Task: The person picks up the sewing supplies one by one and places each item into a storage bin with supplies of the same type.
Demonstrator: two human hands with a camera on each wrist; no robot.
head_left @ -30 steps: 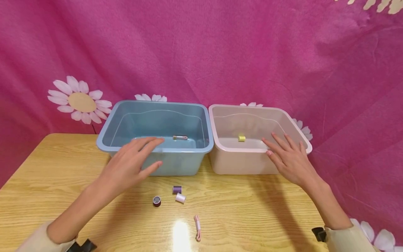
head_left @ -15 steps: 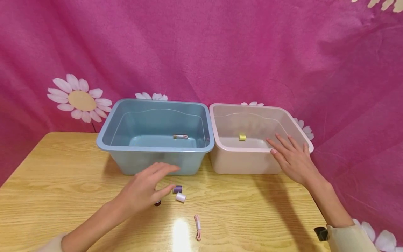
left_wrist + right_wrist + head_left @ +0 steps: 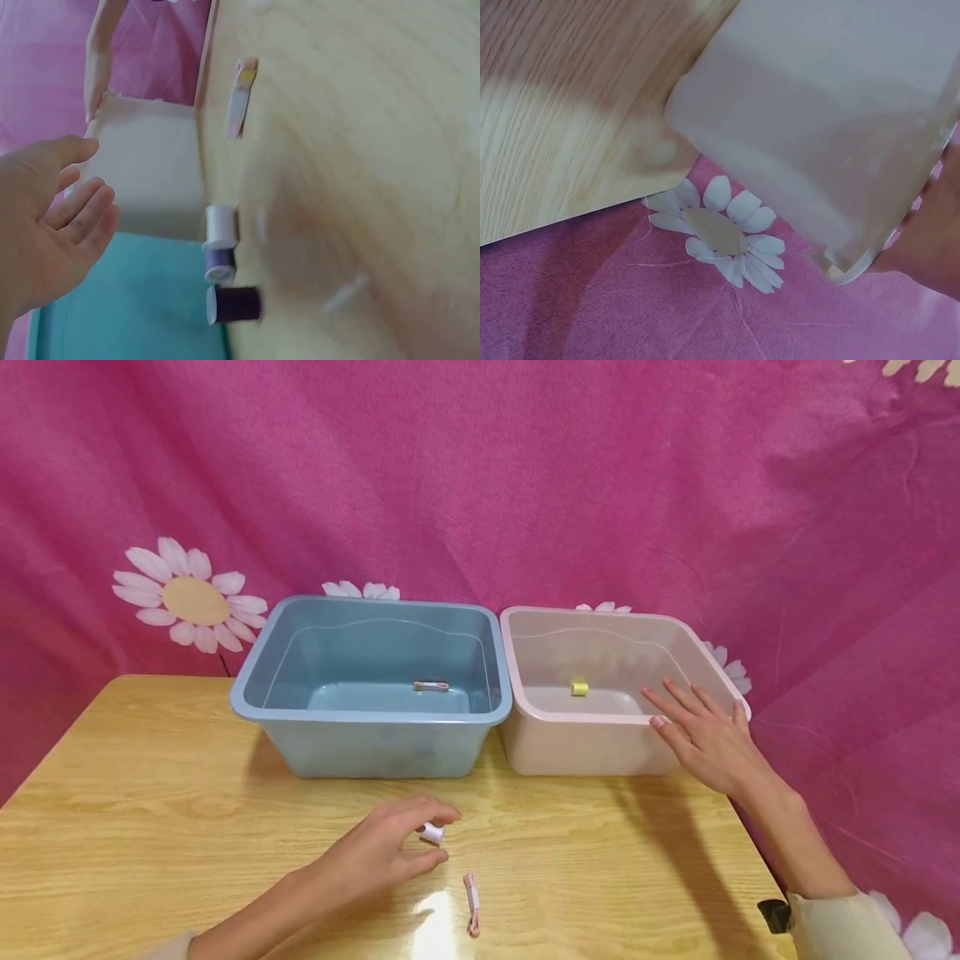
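My left hand (image 3: 382, 843) hovers over the table, fingers and thumb loosely spread around a white thread spool (image 3: 432, 834). The left wrist view shows that spool standing apart from the fingers, in a row with a purple spool (image 3: 220, 262) and a dark spool (image 3: 236, 304); both of these are hidden behind the hand in the head view. To the right of that hand lies a small pink bundle of cord (image 3: 472, 906) with a white band. My right hand (image 3: 708, 739), fingers extended, lies over the front right rim of the pale pink bin (image 3: 585, 747).
A blue bin (image 3: 375, 752) stands left of the pink one, their rims side by side. Inside it is a banded bundle (image 3: 431, 687); a yellow spool (image 3: 579, 689) lies in the pink bin. Behind hangs a magenta flowered cloth (image 3: 450, 485). The wooden table (image 3: 150, 827) ends near the right arm.
My left hand has come down from the blue bin's front rim towards the spools on the table, moving right. The right hand stays at the pink bin with only a slight shift.
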